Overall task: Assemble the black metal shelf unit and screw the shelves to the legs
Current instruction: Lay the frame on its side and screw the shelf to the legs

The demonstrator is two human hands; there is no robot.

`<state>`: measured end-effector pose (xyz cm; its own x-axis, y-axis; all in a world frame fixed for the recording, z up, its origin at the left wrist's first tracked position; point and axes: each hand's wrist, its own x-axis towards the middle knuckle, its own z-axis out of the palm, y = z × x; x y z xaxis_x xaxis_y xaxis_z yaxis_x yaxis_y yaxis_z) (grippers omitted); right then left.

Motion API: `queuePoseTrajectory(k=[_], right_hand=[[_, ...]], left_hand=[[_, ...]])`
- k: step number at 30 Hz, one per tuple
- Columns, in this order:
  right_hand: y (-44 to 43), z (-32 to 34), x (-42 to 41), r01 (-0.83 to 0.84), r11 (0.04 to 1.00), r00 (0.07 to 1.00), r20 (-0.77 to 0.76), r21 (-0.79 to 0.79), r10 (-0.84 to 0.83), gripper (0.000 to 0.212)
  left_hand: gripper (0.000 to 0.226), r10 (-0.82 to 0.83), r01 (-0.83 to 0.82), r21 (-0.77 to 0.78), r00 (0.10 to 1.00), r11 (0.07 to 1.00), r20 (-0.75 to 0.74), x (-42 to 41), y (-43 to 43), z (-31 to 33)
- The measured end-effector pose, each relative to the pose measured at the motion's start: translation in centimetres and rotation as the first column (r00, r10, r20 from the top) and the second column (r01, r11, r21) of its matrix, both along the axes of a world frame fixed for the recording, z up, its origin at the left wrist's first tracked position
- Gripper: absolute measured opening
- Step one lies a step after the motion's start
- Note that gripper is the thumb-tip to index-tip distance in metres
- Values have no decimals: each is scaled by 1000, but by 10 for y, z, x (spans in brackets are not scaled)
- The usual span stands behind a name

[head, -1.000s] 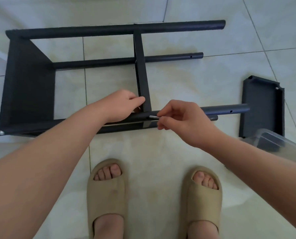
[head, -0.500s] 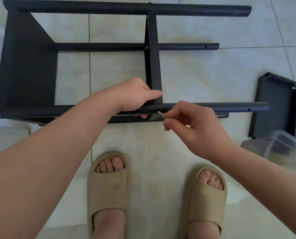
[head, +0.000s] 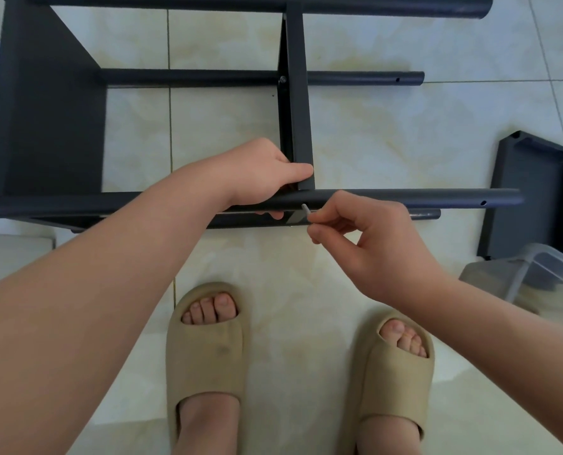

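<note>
The black metal shelf unit [head: 53,103] lies on its side on the pale tiled floor [head: 388,136]. At its nearest round black leg [head: 454,198], the left hand [head: 260,175] curls round the joint with the narrow black middle shelf [head: 298,103]. The right hand [head: 372,238] pinches a small silver screw [head: 304,208], its tip just at that leg. Hold the shelf square so the holes align, and start the thread straight. Past the leg's free end lie a loose black shelf panel [head: 536,198] and a clear plastic tub [head: 542,274], out of the way; only the left hand itself crowds the joint.
</note>
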<state>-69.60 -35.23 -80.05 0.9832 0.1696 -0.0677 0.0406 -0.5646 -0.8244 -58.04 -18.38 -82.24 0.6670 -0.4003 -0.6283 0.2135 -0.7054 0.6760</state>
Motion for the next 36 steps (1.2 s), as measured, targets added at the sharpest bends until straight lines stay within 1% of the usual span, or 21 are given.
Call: queuePoseTrajectory(k=[5, 14, 19, 26, 30, 33, 36], right_hand=[[-1, -3, -2, 0, 1000, 997, 73, -24, 2, 4], [0, -4, -2, 18, 1000, 999, 48, -23, -17, 3], [4, -7, 7, 52, 998, 996, -69, -27, -53, 4], [12, -7, 14, 131, 991, 977, -168, -22, -133, 11], [13, -7, 13, 144, 989, 970, -193, -25, -146, 13], [14, -7, 12, 192, 981, 953, -242, 12, -184, 19], [16, -9, 12, 259, 963, 924, -308, 75, -225, 18]], left_hand=[[50, -12, 12, -2, 1000, 1000, 4, 0, 0, -1], [51, -16, 16, -3, 1000, 1000, -2, 0, 0, -3], [50, -9, 9, -10, 1000, 1000, -11, 0, -1, -2], [50, 12, -13, -40, 1000, 999, -25, -3, -3, -1], [50, 15, -16, -38, 1000, 999, -22, -3, -2, -1], [51, 15, -16, -41, 999, 999, -31, -3, -2, -2], [50, 19, -21, -43, 999, 999, -42, -2, -1, -2]])
